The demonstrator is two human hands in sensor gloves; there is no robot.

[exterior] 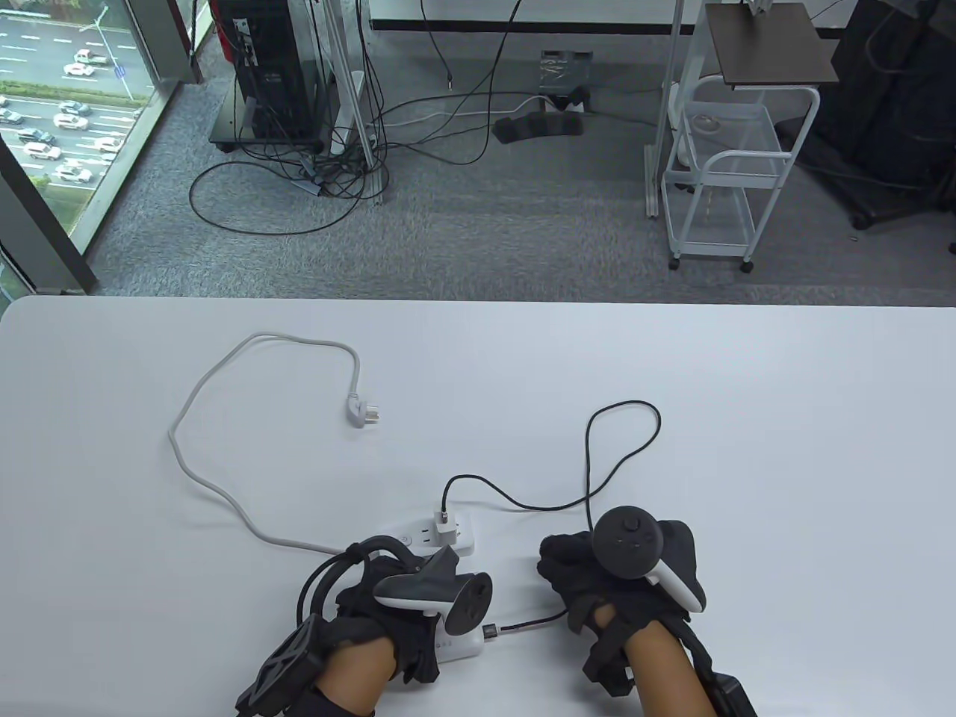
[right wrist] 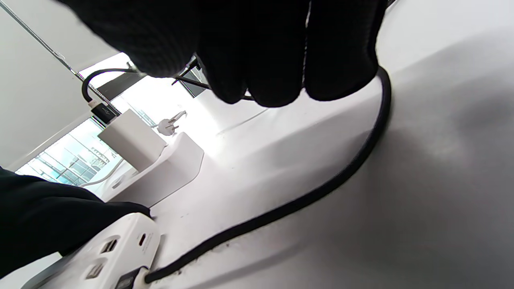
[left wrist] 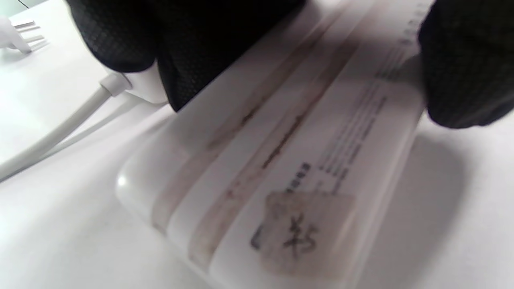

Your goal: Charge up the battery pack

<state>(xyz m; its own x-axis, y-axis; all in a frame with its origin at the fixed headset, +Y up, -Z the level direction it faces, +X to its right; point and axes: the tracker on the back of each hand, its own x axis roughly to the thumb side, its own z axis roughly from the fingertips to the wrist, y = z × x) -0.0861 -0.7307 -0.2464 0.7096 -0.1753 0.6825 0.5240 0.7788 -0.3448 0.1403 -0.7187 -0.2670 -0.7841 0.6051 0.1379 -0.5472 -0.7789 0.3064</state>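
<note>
The white battery pack (exterior: 461,644) lies flat near the table's front edge. My left hand (exterior: 388,620) grips it from above, with fingers (left wrist: 192,48) on one long side and thumb (left wrist: 466,60) on the other. A black cable (exterior: 523,626) is plugged into the pack's right end (right wrist: 142,277). It runs under my right hand (exterior: 586,586), whose curled fingers (right wrist: 261,52) hold it just right of the pack. The cable loops back to a white charger (exterior: 446,527) that sits in the white power strip (exterior: 407,536).
The power strip's grey cord (exterior: 216,489) curves across the left of the table. Its plug (exterior: 364,412) lies loose on the tabletop and also shows in the left wrist view (left wrist: 18,36). The black cable's loop (exterior: 624,448) lies behind my right hand.
</note>
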